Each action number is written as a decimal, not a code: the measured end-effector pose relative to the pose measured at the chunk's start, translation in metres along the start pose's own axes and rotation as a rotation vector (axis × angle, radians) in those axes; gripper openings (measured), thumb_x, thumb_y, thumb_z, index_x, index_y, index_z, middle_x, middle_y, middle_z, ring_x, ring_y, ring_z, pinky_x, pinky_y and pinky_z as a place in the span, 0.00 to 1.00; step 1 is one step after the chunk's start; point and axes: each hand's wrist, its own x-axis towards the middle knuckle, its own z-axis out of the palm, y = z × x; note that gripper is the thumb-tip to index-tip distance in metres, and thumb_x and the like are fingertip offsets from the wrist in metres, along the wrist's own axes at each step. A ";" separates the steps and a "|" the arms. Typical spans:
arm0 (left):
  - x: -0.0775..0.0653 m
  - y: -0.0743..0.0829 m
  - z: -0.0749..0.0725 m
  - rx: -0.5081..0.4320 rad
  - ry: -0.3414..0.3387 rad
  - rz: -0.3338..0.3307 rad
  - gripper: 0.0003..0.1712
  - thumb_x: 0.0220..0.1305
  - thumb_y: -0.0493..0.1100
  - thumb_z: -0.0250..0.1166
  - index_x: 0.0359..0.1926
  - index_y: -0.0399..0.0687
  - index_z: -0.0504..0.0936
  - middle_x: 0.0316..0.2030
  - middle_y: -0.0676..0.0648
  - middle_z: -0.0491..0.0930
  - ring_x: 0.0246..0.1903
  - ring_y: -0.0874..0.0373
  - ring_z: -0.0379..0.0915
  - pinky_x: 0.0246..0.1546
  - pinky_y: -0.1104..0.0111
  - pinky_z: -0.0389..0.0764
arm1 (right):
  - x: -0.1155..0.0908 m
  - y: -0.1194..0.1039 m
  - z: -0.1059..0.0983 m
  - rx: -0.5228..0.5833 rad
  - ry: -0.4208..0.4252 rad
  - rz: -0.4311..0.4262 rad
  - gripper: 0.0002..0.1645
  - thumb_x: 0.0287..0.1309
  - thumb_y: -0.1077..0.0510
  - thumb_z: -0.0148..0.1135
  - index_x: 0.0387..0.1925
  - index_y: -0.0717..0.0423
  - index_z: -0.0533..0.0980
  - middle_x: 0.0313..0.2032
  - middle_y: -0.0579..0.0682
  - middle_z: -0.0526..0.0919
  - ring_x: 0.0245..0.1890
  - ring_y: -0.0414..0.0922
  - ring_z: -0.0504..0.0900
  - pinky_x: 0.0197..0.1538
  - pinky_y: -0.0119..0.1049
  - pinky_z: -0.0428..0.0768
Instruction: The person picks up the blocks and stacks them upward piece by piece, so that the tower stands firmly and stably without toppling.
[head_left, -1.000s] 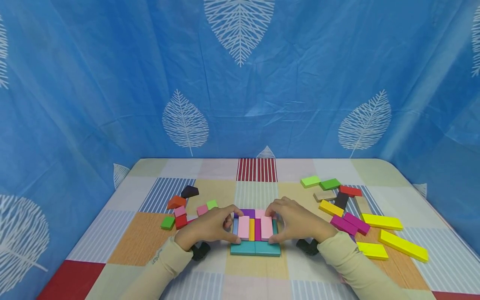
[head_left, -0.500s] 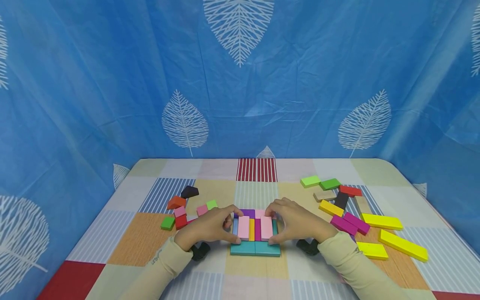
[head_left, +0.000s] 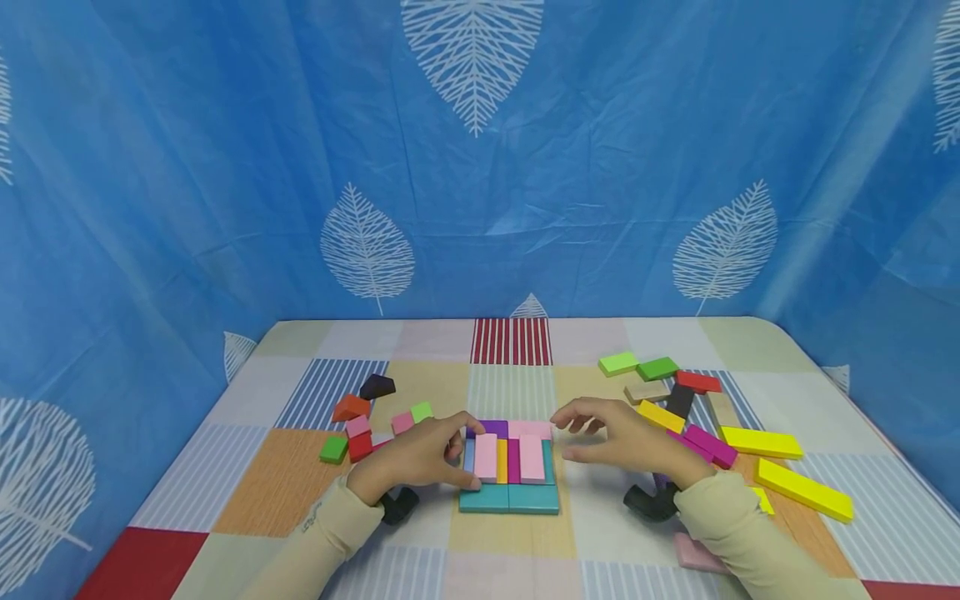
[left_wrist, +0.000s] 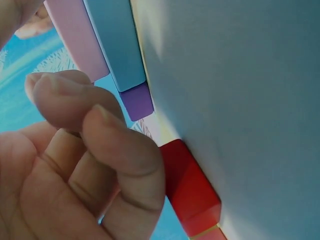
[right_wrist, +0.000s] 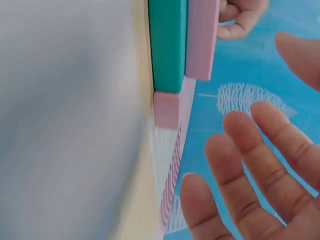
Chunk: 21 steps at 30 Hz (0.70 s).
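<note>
In the head view, several flat blocks form a rectangle in front of me: two teal blocks [head_left: 483, 499] along the near edge, with a purple block [head_left: 495, 428] and a light pink block [head_left: 529, 429] at the back. On top lie a left pink block [head_left: 486, 458] and a right pink block [head_left: 532, 460], with orange and magenta strips showing between them. My left hand [head_left: 423, 454] holds the left pink block by its two ends, thumb near, index finger far. Beside the rectangle, my right hand [head_left: 622, 437] hangs apart with loose fingers, nothing in them.
Loose blocks lie on both sides. On the left are a black block [head_left: 377, 386], an orange-red one [head_left: 351, 407] and a green one [head_left: 333, 449]. Over on the right are a long yellow block [head_left: 804, 489], a red one [head_left: 698, 382] and several more. A pink block [head_left: 699, 553] lies by the right sleeve.
My right hand has let go of the right pink block and moved off to the right. The left hand stays where it was. Both pink blocks keep their places.
</note>
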 end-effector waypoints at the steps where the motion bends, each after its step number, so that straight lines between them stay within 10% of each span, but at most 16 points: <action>1: 0.000 0.000 0.000 0.000 -0.001 0.001 0.34 0.62 0.42 0.82 0.63 0.39 0.77 0.26 0.53 0.68 0.25 0.62 0.62 0.25 0.71 0.62 | -0.003 0.002 -0.003 0.020 0.007 -0.001 0.21 0.67 0.57 0.76 0.57 0.62 0.83 0.53 0.55 0.88 0.50 0.52 0.84 0.56 0.42 0.85; 21: 0.000 0.000 0.001 -0.001 -0.001 0.011 0.34 0.61 0.42 0.83 0.63 0.38 0.77 0.26 0.54 0.68 0.24 0.63 0.61 0.25 0.72 0.63 | -0.092 0.037 -0.060 0.092 0.286 0.133 0.17 0.69 0.70 0.68 0.57 0.71 0.80 0.48 0.44 0.88 0.46 0.34 0.84 0.49 0.25 0.83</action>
